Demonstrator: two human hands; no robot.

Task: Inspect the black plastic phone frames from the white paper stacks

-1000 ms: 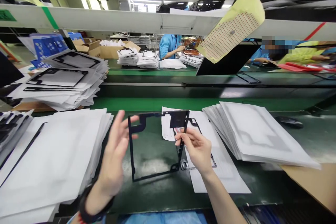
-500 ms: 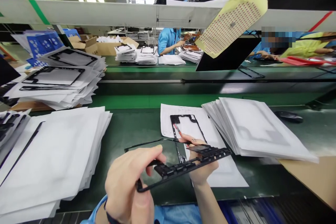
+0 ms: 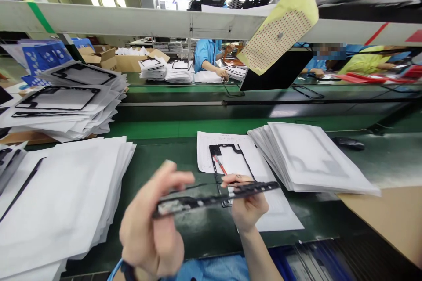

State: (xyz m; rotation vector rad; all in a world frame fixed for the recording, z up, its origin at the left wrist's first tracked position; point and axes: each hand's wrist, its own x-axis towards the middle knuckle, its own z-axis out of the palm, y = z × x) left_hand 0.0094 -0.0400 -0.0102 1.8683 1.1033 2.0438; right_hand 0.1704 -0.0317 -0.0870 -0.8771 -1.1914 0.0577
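A thin black device frame (image 3: 211,199) is held almost edge-on above the green bench, its left end blurred. My right hand (image 3: 248,206) grips it towards the right end, fingers above and the palm below. At its left end, my left hand (image 3: 153,224) has the thumb below and the fingers above; motion smears it, but the end sits between them. Beneath, a second black frame (image 3: 216,171) lies partly on a printed white sheet (image 3: 280,219), with a red pen (image 3: 220,165) at its left side.
White sheet stacks stand at the left (image 3: 75,184) and right (image 3: 306,153). A pile of sheets with black frames (image 3: 66,105) rises at the back left. A computer mouse (image 3: 348,143) lies at the right. A yellow label sheet (image 3: 280,30) hangs overhead. People work across the bench.
The held frame has turned from a tilted, open view to nearly edge-on. My left hand has moved left, with its fingers lifting. The camera view has shifted slightly.
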